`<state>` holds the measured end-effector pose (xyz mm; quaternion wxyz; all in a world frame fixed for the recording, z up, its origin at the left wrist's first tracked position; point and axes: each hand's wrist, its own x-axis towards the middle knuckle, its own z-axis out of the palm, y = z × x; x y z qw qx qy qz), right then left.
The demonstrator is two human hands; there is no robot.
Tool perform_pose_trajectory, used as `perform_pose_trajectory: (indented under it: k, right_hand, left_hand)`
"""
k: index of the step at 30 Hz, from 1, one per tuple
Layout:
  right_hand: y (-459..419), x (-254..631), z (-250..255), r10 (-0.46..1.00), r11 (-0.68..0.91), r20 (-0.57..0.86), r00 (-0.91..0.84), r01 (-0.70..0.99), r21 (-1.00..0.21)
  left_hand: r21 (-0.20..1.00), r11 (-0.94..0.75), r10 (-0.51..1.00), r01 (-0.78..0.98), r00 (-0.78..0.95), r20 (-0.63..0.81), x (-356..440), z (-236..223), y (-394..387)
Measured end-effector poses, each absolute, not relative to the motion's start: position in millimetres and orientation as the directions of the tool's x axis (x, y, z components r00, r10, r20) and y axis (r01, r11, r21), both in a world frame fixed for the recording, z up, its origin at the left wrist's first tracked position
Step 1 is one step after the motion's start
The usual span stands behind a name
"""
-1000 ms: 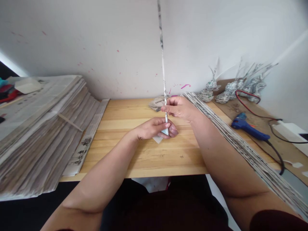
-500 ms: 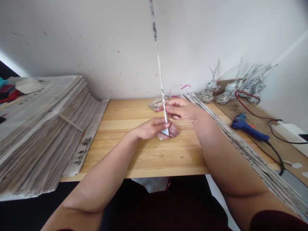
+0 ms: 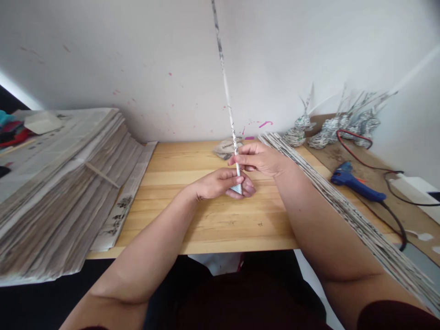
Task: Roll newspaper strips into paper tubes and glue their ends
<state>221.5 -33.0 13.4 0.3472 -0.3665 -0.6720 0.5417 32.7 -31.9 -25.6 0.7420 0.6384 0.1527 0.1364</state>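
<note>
Working over the broad, pale-striped wooden tabletop [image 3: 161,224], you have both hands at the middle of the frame. A thick stack of grey-white newspaper sheets [image 3: 51,201] fills the left side, and a long bundle of thin printed-paper tubes [image 3: 338,208] slants from centre right to the lower right corner. The slim, white, print-flecked paper tube [image 3: 227,94] in your grasp rises from the centre to the top edge, leaning slightly left. Your left hand [image 3: 223,181] clasps its bottom end between thumb and fingers; just above, your right hand [image 3: 257,158] pinches the shaft with thumb and fingertips, though how hard I cannot tell. Smallest of all, a pale blue-and-white paper corner [image 3: 237,188] shows beneath the left thumb, beside the tube's foot.

The step in hand looks like rolling, probably near its end, with that corner the last piece outside the wrap. The next move seems to call for a gentle turn from the right fingertips, the left thumb pressing the corner snug so nothing slackens. Whether it carries glue does not show.
</note>
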Motion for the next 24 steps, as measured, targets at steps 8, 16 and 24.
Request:
perform_pose_trajectory:
  k: [8, 16, 24]
  right_hand:
    - [-34, 219, 16, 0.908, 0.109, 0.060, -0.414, 0.095, -0.990]
    - [-35, 217, 16, 0.948, 0.200, 0.144, -0.283, 0.180, -0.963]
    - [-37, 222, 21, 0.905, 0.182, 0.083, -0.418, 0.204, -0.962]
  left_hand:
    - [0.991, 0.137, 0.408, 0.005, 0.911, -0.061, 32, -25, -33]
    - [0.991, 0.130, 0.439, 0.013, 0.896, -0.070, 33, -24, -33]
    - [0.991, 0.136, 0.442, 0.009, 0.894, -0.069, 33, -25, -32]
